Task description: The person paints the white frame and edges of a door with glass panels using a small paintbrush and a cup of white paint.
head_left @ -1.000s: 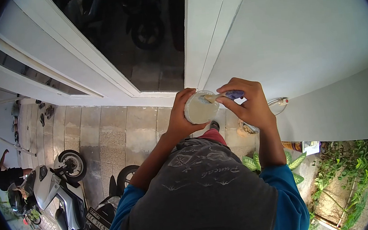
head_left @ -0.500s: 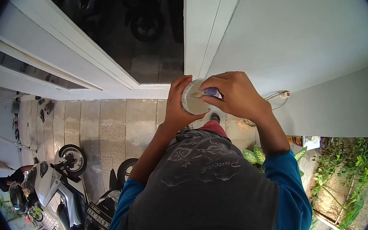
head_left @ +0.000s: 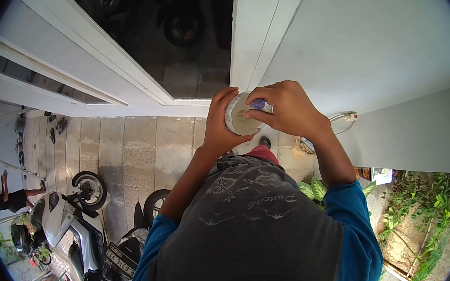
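Observation:
My left hand (head_left: 219, 123) is wrapped round the side of a round, pale container (head_left: 238, 127) with a greyish content, held in front of my chest. My right hand (head_left: 287, 109) pinches a small tool with a purple handle (head_left: 260, 104) over the container's opening. The tool's lower end reaches the greyish content; its exact shape is too small to tell. Above the container are the white door frame (head_left: 245, 67) and the dark glass (head_left: 184, 62).
A grey wall (head_left: 379, 42) stands at the right, with a cable and plug (head_left: 350, 117) low on it. Motorcycles (head_left: 75, 227) are parked at the lower left. Beyond them is a person in black (head_left: 12, 201). Green plants (head_left: 434, 201) grow at the lower right.
The container and both hands have shifted slightly right and up in view. The tool's purple handle has changed its tilt. At the far left, the person in black now has an arm raised.

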Motion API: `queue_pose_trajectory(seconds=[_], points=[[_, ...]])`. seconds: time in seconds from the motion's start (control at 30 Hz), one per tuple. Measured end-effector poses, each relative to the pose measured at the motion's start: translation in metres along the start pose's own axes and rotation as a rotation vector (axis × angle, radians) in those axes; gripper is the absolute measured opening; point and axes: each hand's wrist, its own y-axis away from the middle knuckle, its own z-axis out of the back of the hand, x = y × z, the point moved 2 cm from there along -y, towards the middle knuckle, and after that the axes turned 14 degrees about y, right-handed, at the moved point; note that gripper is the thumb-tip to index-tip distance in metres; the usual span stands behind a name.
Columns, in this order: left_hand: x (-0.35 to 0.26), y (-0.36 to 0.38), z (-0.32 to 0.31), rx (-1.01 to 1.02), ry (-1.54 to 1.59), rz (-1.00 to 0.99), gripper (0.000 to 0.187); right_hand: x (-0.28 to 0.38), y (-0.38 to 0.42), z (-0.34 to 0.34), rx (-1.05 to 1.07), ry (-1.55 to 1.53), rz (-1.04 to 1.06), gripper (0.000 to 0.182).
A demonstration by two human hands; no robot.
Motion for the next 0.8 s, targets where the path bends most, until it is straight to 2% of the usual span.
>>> queue_pose_trajectory(seconds=[0.13,0.2,0.23,0.33,0.47,0.57,0.63,0.8], points=[[0.004,0.001,0.001,0.015,-0.012,0.009,0.102,-0.005,0.003,-0.006,-0.098,0.008,0.064,0.023],[0.006,0.001,0.001,0.02,-0.02,0.006,0.102,-0.01,0.004,0.003,-0.104,-0.171,-0.15,0.023],[0.008,0.002,0.002,0.004,-0.017,0.009,0.102,-0.012,0.007,0.003,-0.104,-0.17,-0.148,0.023],[0.012,0.004,0.003,-0.023,-0.012,0.039,0.101,-0.02,0.019,0.006,-0.236,-0.428,-0.409,0.023],[0.013,0.004,0.003,-0.026,-0.032,0.067,0.099,-0.016,0.027,-0.004,-0.284,-0.467,-0.451,0.023],[0.015,0.004,0.002,-0.028,-0.009,0.061,0.099,-0.007,0.026,-0.012,-0.254,-0.389,-0.421,0.023],[0.017,0.005,0.002,-0.022,-0.014,0.062,0.099,-0.005,0.025,-0.021,-0.361,-0.237,-0.299,0.022],[0.018,0.005,0.003,-0.008,-0.018,0.068,0.099,0.008,0.026,-0.024,-0.324,-0.267,-0.316,0.019]])
